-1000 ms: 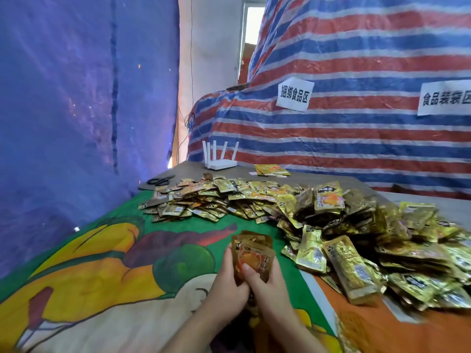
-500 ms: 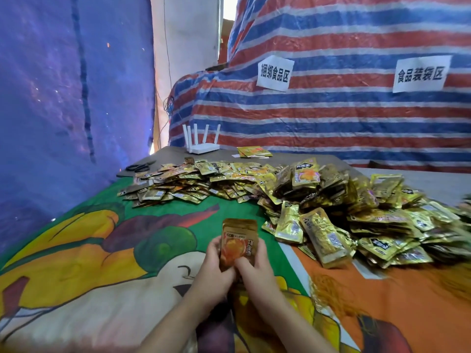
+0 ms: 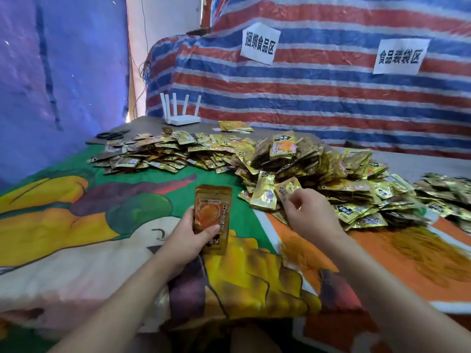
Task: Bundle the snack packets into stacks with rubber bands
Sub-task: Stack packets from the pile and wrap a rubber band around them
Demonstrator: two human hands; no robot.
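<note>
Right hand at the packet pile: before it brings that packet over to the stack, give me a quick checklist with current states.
1. Left hand grips the stack firmly, thumb across its front: ok.
2. Right hand pinches a single packet at its lower edge: ok.
3. Packet lifted free of the pile: cannot tell, it overlaps the pile.
4. Stack edges aligned: ok.
5. Packet faces the same way as the stack: cannot tell.
6. Rubber band within reach: cannot tell, none clearly visible.

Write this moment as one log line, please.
left hand: holds packet stack | right hand: pinches gold packet at pile | rubber band: none seen
</note>
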